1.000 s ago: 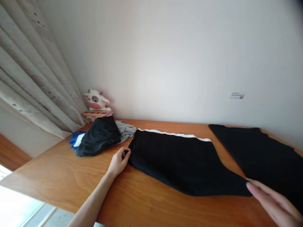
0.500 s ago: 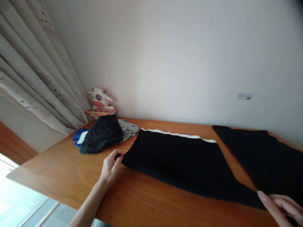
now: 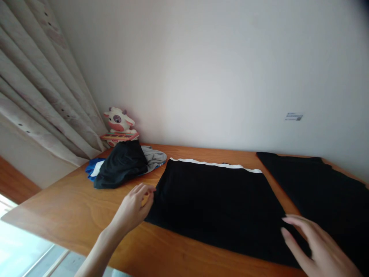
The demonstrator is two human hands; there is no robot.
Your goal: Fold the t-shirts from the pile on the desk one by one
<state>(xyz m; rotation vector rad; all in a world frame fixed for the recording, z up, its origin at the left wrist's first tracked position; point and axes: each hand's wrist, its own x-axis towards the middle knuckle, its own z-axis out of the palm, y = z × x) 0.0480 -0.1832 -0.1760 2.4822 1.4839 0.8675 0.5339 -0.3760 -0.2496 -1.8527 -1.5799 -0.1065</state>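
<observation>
Two hands to see, one at either side of the black garment. At the left hand, a grip curled at the near-left side of the cloth, with fingertips close to the thumb and a small gap showing counter behind the thumb. Touching or overlapping the edge there; cannot tell a pinch from mere contact. At the right hand, a grip standing apart, with dark cloth visible between thumb and forefinger. Poised by the garment's right side, over or against it (cannot tell which from this angle).

Spread broad and mostly flat on the wooden counter, directly ahead, with a white strip along the far edge of the garment. Past the right side, beyond a narrow band of bare wood, a second black garment, running out of view. To the left, near the far-left corner of the first garment, a loose heap: dark cloth on top, grey cloth to its right, blue-and-white cloth at its left. Just behind the heap, a cow toy with a keyboard. Farther out, a pale curtain at the left and a small label on the wall.
</observation>
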